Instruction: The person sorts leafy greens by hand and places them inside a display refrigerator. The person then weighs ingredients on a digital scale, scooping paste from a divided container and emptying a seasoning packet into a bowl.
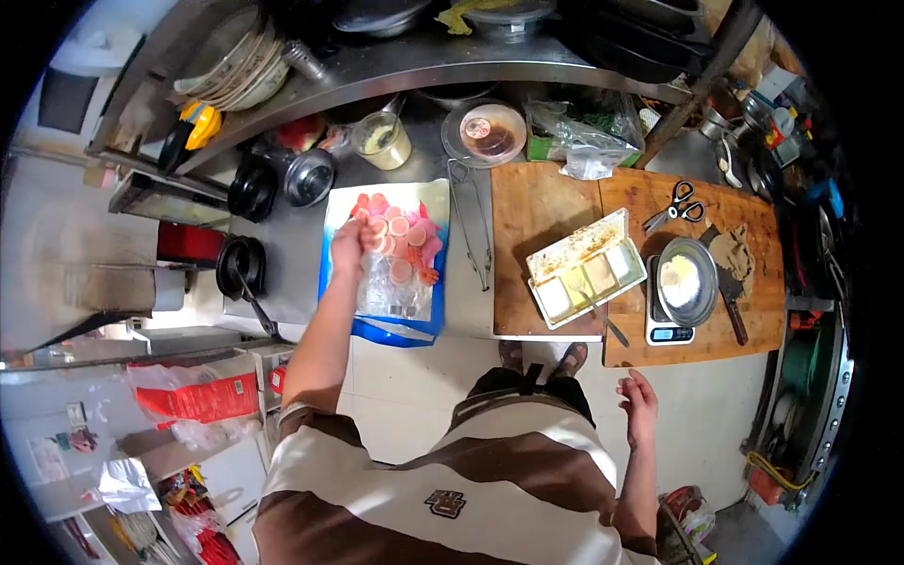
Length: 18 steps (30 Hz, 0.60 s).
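Note:
My left hand (349,243) is over the left side of a blue-and-white plastic food bag (400,325) that lies on the steel counter. Its fingers are curled together; what they hold, if anything, is hidden. Round pink-and-white slices (398,226) and red pieces show on the bag's upper part; I cannot tell whether they are printed or real. Past the counter's front edge, my right hand (640,400) hangs with loosely extended fingers and holds nothing. Closest to it is a digital kitchen scale (670,334) bearing a metal bowl (702,299) of white and yellow contents.
Tongs (471,226) lie right of the bag. A lidded seasoning box (593,268) with a spoon stands on wooden cutting boards (546,193). Scissors (675,207), a knife (733,315) and a brown cloth (732,254) lie around the bowl. A steel shelf (452,75) overhangs the back.

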Each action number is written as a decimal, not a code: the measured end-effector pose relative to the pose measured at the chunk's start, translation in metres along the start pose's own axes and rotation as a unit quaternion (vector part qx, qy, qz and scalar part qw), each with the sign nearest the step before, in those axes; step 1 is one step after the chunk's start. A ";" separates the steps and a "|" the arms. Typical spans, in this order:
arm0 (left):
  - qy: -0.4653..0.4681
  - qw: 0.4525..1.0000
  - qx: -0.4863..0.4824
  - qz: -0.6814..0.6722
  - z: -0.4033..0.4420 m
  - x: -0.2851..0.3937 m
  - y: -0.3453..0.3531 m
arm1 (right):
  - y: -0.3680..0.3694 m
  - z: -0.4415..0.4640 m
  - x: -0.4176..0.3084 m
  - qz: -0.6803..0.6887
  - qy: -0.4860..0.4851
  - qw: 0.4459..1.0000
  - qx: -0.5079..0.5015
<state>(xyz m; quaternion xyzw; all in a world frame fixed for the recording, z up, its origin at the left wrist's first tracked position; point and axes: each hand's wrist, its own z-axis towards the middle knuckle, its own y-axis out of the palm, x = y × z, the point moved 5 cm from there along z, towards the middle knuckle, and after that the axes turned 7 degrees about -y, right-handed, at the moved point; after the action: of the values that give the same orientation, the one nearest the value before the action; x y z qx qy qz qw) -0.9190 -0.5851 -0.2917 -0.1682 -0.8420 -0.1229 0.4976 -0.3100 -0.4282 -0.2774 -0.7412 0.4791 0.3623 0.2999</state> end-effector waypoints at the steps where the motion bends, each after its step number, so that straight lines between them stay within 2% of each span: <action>1: -0.040 0.998 -0.054 0.001 0.035 -0.006 -0.021 | -0.004 -0.005 -0.001 -0.006 0.004 1.000 0.011; 3: -0.030 0.998 0.037 -0.049 0.066 0.003 -0.036 | -0.012 -0.014 -0.003 -0.021 0.012 0.999 0.035; 5: -0.079 0.994 0.050 -0.060 0.086 0.011 -0.047 | -0.022 -0.021 -0.002 -0.035 0.022 0.997 0.062; 6: -0.109 0.993 0.034 -0.006 0.109 0.008 -0.064 | -0.029 -0.022 0.003 -0.043 0.031 0.996 0.076; 7: -0.072 0.995 0.053 -0.046 0.115 0.014 -0.066 | -0.030 -0.022 0.005 -0.047 0.030 0.995 0.077; 8: -0.070 0.988 0.066 -0.123 0.153 0.001 -0.088 | -0.033 -0.023 0.004 -0.051 0.032 0.994 0.087; 9: -0.065 0.985 0.080 -0.141 0.174 -0.003 -0.103 | -0.043 -0.029 0.004 -0.055 0.035 0.992 0.110; 10: -0.087 0.978 0.052 -0.183 0.194 -0.007 -0.108 | -0.049 -0.033 0.003 -0.058 0.031 0.991 0.119; 11: -0.115 0.983 -0.049 -0.132 0.224 -0.015 -0.125 | -0.054 -0.033 0.002 -0.063 0.028 0.989 0.127; 12: -0.092 0.976 -0.024 -0.194 0.204 -0.001 -0.110 | -0.060 -0.036 0.002 -0.066 0.038 0.988 0.137; 13: -0.116 0.965 -0.132 -0.195 0.231 -0.008 -0.131 | -0.062 -0.032 0.002 -0.065 0.042 0.988 0.135; 14: -0.118 0.954 -0.185 -0.204 0.237 -0.004 -0.135 | -0.065 -0.030 0.001 -0.059 0.041 0.986 0.148; 15: -0.147 0.950 -0.032 -0.274 0.229 -0.001 -0.136 | -0.068 -0.030 0.001 -0.055 0.044 0.985 0.156; 16: -0.190 0.930 0.056 -0.309 0.239 -0.002 -0.144 | -0.071 -0.030 0.001 -0.049 0.040 0.984 0.166; 17: -0.166 0.939 0.032 -0.300 0.288 -0.025 -0.180 | -0.074 -0.029 0.000 -0.046 0.036 0.983 0.173; 18: -0.135 0.941 0.056 -0.305 0.252 -0.004 -0.161 | -0.078 -0.027 -0.002 -0.042 0.029 0.983 0.177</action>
<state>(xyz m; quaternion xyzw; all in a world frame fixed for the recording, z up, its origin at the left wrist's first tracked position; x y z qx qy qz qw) -1.1829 -0.6386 -0.4209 0.1100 -0.9177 -0.1978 0.3264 -0.2313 -0.4205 -0.2533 -0.7061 0.5122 0.2371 0.4276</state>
